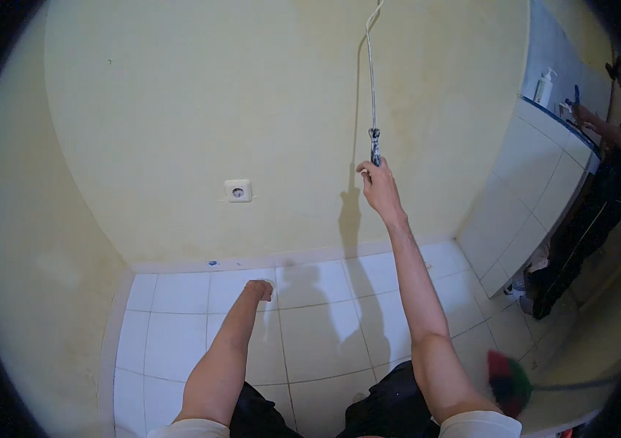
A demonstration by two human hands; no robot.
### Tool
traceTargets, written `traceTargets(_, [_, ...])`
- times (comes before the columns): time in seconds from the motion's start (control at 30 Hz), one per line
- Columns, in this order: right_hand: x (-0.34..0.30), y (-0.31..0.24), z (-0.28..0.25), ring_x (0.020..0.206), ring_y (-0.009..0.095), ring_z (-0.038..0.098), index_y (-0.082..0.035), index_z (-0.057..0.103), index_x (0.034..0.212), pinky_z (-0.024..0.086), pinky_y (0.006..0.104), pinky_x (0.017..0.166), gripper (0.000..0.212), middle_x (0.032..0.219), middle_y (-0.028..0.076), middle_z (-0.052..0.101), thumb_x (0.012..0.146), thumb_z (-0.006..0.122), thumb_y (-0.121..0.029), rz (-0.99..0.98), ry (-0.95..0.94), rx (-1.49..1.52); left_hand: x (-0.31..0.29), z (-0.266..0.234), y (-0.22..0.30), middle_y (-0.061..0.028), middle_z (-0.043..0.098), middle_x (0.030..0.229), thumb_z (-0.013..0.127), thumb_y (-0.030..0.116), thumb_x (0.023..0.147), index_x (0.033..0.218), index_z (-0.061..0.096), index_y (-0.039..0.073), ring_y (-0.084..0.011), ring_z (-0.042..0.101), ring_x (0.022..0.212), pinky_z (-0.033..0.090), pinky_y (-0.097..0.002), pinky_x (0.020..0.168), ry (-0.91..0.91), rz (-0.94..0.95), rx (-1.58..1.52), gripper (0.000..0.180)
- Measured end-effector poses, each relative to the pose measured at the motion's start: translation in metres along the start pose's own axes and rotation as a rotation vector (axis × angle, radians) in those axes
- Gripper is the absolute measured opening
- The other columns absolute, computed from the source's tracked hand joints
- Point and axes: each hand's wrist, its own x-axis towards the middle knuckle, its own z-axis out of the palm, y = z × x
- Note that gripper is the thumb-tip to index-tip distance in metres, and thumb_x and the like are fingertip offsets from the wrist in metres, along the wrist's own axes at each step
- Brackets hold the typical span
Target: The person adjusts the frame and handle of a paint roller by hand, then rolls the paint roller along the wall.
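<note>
My right hand (381,191), raised before the yellowish wall, is closed round the dark, white-spattered handle (375,148) of a rod tool. Its thin metal rod (372,80) runs upward and bends near the top edge, looking like a paint roller's frame. The tool's upper end lies out of view. Lower down on the left, my left hand (259,290) hangs over the white floor tiles with its fingers curled in. A pale patch shows beside those fingers, and I cannot make out whether they hold anything.
A wall socket (238,191) sits between my arms. To the right stands a tiled counter (537,157) bearing a white pump bottle (543,87). Another person (602,197) there holds something blue. A red and green object (509,383) on a rod is near my right elbow.
</note>
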Motion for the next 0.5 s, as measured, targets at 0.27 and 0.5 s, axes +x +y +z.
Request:
traceTargets(0.27, [-0.003,0.003,-0.005,0.089,0.039,0.06,-0.005,0.064,0.1,0.049,0.0452,0.078,0.019,0.1,0.023,0.055,0.086,0.053,0.0,0.042,-0.074,-0.033,0.002,-0.005,0.006,-0.0027,0.061,0.123,0.067,0.04,0.077,0.119,0.062,0.025,-0.0239,0.056,0.115,0.047,-0.0443,0.094,-0.014,0.008,-0.006,0.046])
traceTargets(0.5, [0.001,-0.09,-0.089,0.096,0.032,0.058,-0.012,0.06,0.118,0.049,0.0395,0.082,0.041,0.118,0.02,0.046,0.081,0.052,0.004,-0.016,0.122,0.093,0.0,0.0,0.004,-0.0026,0.06,0.124,0.067,0.04,0.077,0.119,0.062,0.025,-0.0239,0.056,0.115,0.047,-0.0444,0.094,-0.04,-0.014,-0.01,0.045])
